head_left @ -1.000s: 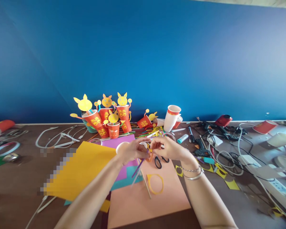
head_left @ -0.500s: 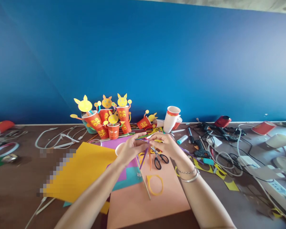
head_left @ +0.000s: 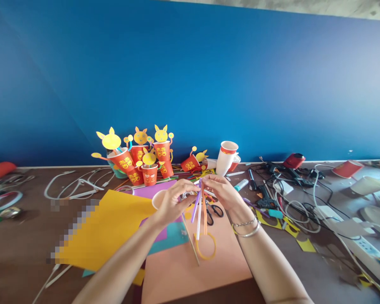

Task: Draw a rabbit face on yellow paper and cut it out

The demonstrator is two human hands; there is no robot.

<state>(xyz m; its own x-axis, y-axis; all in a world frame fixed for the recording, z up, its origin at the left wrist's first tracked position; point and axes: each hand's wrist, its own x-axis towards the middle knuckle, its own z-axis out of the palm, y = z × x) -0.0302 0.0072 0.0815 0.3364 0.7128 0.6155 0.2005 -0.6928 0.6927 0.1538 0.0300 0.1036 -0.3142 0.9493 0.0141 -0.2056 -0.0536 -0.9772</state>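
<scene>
My left hand and my right hand meet over the table, both pinching the top ends of a small bunch of drinking straws in purple, white and orange. The straws hang almost straight down over a peach paper sheet. A yellow paper ring lies on that sheet just under their tips. Black-handled scissors lie right behind the straws. Two bangles circle my right wrist.
Red paper cups with yellow rabbit cut-outs cluster by the blue wall. A stack of white cups stands beside them. Yellow, purple and teal sheets lie at left. Cables, a glue gun and a power strip crowd the right side.
The straws swung from slanting left to hanging nearly vertical. Both hands rose slightly and drew closer at the straws' top ends.
</scene>
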